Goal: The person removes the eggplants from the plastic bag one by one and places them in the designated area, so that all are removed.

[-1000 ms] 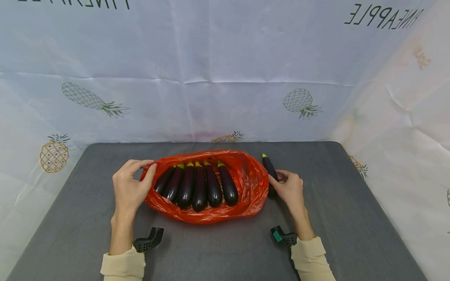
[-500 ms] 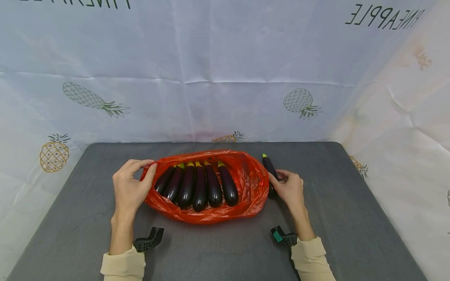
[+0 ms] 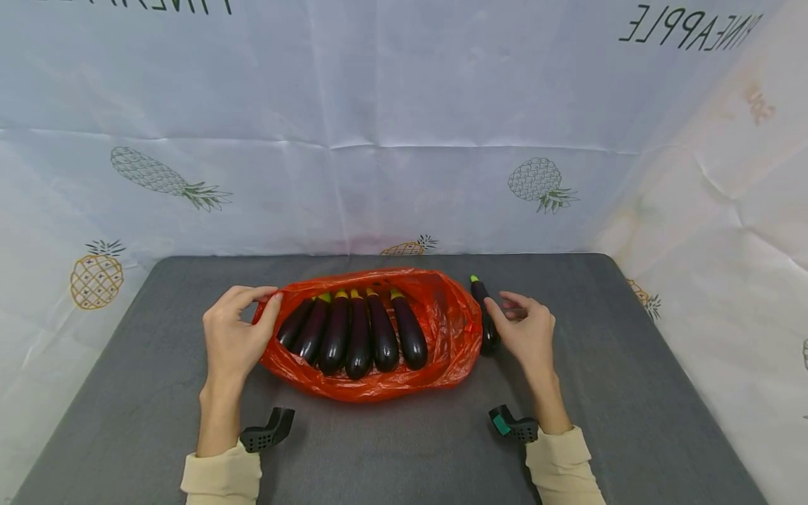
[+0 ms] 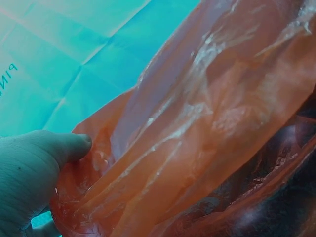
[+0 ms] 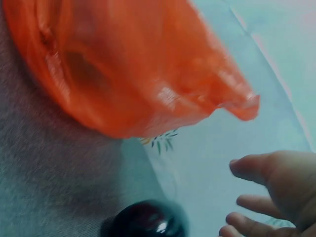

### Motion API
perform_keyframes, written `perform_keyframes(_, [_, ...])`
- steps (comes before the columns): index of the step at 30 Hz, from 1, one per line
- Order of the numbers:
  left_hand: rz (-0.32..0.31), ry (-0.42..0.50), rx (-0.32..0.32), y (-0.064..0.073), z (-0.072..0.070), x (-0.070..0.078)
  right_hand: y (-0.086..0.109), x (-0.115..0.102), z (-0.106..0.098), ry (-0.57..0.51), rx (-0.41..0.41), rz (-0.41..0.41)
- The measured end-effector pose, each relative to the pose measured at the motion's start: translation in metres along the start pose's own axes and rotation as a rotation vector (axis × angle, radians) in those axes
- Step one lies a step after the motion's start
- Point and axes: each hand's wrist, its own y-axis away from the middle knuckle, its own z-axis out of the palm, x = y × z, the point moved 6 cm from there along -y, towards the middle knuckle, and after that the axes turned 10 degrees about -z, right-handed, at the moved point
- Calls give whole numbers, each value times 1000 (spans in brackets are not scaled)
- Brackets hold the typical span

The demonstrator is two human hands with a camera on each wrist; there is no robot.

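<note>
A red plastic bag [image 3: 372, 389] lies with its mouth spread wide on the grey table. Inside it several dark purple eggplants [image 3: 359, 337] lie side by side, stems toward the back. My left hand [image 3: 236, 333] pinches the bag's left rim between thumb and fingers; the left wrist view shows the thumb [image 4: 74, 147] on the plastic. One more eggplant [image 3: 489, 330] lies outside, along the bag's right side. Just right of that eggplant is my right hand [image 3: 525, 330], its fingers parted and holding nothing. In the right wrist view the eggplant's rounded end [image 5: 148, 222] shows below the bag.
The grey table [image 3: 391, 456] has its back edge against a pale curtain [image 3: 404, 196] printed with pineapples. A black wrist camera [image 3: 268, 431] sits on the left wrist, another black camera [image 3: 514, 424] on the right.
My right hand has let go of the bag's right rim and moved slightly right and up, uncovering more of the outside eggplant. The left hand and bag have stayed in place.
</note>
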Motion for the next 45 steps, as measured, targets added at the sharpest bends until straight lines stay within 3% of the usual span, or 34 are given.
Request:
perform_keyframes(6, [6, 12, 0, 0, 0, 1, -1, -12, -9, -138, 101, -18])
perform_keyframes(13, [1, 24, 3, -1, -1, 0, -1, -32, -17, -199, 164, -52])
perform_keyframes(24, [-6, 11, -1, -1, -1, 0, 3, -53, -11, -292, 127, -97])
perform_keyframes(45, [-17, -9, -2, -1, -4, 0, 19, -89, 7, -362, 24, -201])
